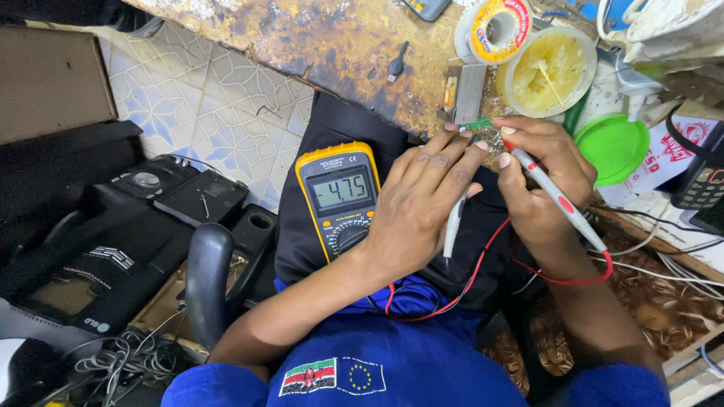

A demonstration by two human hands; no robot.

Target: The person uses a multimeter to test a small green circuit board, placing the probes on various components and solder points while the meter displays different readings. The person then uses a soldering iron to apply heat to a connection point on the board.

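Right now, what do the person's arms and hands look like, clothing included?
Both forearms are bare; short blue sleeves end above the elbows. The left hand and right hand wear no gloves, rings or watch that I can see. The blue top carries two small flag patches on the chest.

A worn wooden workbench [332,45], its top stained and scorched, carries a solder spool [494,29], an open tub of yellowish flux [549,69], a green lid [612,148], a small ribbed metal block [467,94] and a dark screw-like bit [395,66] — all lying close together. Below, patterned floor tiles [196,105] bear black electronic housings [151,226] and tangled cables [128,358].
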